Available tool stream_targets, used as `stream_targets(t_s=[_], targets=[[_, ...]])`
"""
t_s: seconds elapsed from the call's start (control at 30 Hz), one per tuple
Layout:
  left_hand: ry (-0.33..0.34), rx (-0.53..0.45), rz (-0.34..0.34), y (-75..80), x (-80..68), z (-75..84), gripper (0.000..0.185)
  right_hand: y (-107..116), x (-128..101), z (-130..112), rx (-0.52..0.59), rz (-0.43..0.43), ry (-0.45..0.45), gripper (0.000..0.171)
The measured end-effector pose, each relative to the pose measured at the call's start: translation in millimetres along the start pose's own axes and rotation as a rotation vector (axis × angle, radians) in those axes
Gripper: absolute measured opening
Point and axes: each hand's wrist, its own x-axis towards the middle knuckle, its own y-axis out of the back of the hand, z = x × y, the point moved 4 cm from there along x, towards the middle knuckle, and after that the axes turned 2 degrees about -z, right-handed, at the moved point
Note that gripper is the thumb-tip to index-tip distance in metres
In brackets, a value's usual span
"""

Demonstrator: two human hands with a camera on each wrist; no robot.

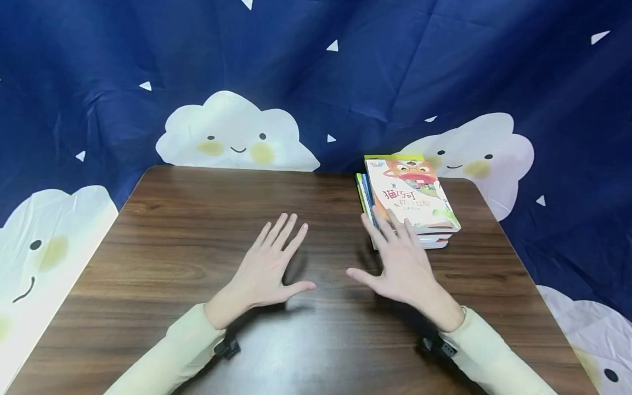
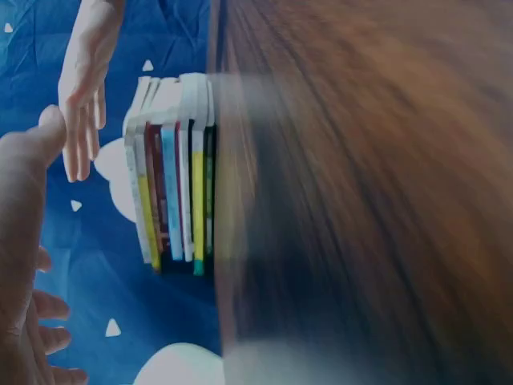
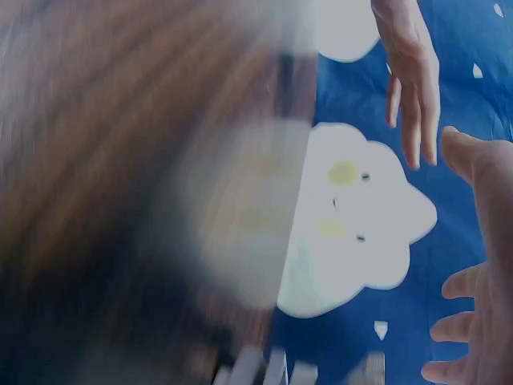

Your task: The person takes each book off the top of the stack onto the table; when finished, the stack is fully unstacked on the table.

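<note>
Head view showed the right hand [image 1: 402, 262] flat and open by the stack of books [image 1: 408, 200], holding nothing, and the left hand [image 1: 270, 262] open too; grabbing the stack looked next.

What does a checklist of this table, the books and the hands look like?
Surface: dark wooden table, bare wood between the hands.
Job's things: stack of books lying flat near the far right edge, cartoon cover on top.
Clutter: nothing seen.
Grips: left hand open, fingers spread over the table; right hand open, its fingertips at the near end of the stack, contact unclear.
Cables: nothing seen; small black clips at both wrists.
Surroundings: dark blue cloth with smiling white clouds.
</note>
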Motion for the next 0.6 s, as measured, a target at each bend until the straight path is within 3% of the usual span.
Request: stream_targets(t_s=[0.43, 0.6], targets=[[0.167, -0.613, -0.049, -43.9, 67.2, 29.3, 0.080, 30, 1, 99, 0.248, 0.119, -0.228, 0.088], [0.219, -0.887, -0.019, -58.3, 94.5, 39.8, 0.067, 33, 0, 131, 0.317, 0.135, -0.302, 0.083]])
